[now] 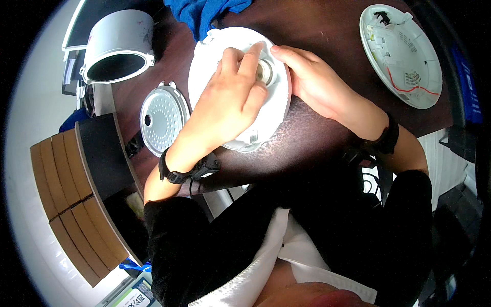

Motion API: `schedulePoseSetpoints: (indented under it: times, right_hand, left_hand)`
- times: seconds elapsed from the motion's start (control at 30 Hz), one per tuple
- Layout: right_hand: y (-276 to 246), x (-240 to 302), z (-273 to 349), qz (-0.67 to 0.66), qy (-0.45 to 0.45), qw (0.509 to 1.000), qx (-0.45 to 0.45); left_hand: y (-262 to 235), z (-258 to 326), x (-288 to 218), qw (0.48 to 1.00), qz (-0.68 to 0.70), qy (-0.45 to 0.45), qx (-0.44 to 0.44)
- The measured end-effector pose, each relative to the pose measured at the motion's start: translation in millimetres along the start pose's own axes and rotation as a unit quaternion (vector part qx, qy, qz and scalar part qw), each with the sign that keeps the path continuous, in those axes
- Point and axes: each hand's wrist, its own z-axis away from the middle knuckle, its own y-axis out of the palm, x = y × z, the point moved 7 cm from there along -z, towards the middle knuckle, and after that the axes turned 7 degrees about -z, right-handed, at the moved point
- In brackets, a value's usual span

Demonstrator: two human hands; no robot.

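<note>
A white round appliance shell (239, 38), which looks like a rice cooker part, is held up over the dark table in front of me. My right hand (317, 82) grips its right rim, thumb on the upper face and fingers out of sight underneath. My left hand (232, 94) lies across the shell's face with curled fingers, its fingertips down beside a round fitting (264, 72) near the middle. Whatever those fingertips pinch, if anything, is hidden by the hand. Close to my left forearm is a grey dimpled inner lid (164, 115) with a dark hole.
A white cylindrical cooker body (123, 36) lies at the far left. At the far right rests another white shell (401, 56) with a red wire. A blue cloth (204, 15) sits beyond my hands. Brown cartons (76, 199) stand left of the dark wooden table (327, 25).
</note>
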Motion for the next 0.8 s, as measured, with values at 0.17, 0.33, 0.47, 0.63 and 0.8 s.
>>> schedulePoseSetpoints:
  times: [0.17, 0.33, 0.47, 0.63, 0.8]
  right_hand:
    - [2.5, 1.5, 1.9, 0.005, 0.001, 1.0, 0.001]
    - [-0.3, 2.1, -0.8, 0.009, -0.015, 1.0, -0.003]
    - [-0.5, 0.5, 0.6, 0.015, -0.002, 1.0, 0.007]
    - [2.1, -1.6, 1.3, 0.001, 0.009, 1.0, -0.001]
    - [3.0, -1.3, 3.0, 0.003, -0.002, 1.0, -0.005]
  left_hand:
    - [-9.0, 2.8, 1.5, 1.0, 0.015, -0.007, -0.009]
    - [-24.6, 6.9, -7.0, 0.988, -0.072, 0.086, -0.103]
    - [-18.4, 8.0, 0.1, 0.992, -0.052, 0.079, -0.081]
    - [-14.1, 11.0, 0.9, 0.992, -0.052, 0.08, -0.088]
    - [-7.5, 8.5, 3.2, 0.993, -0.075, 0.063, -0.066]
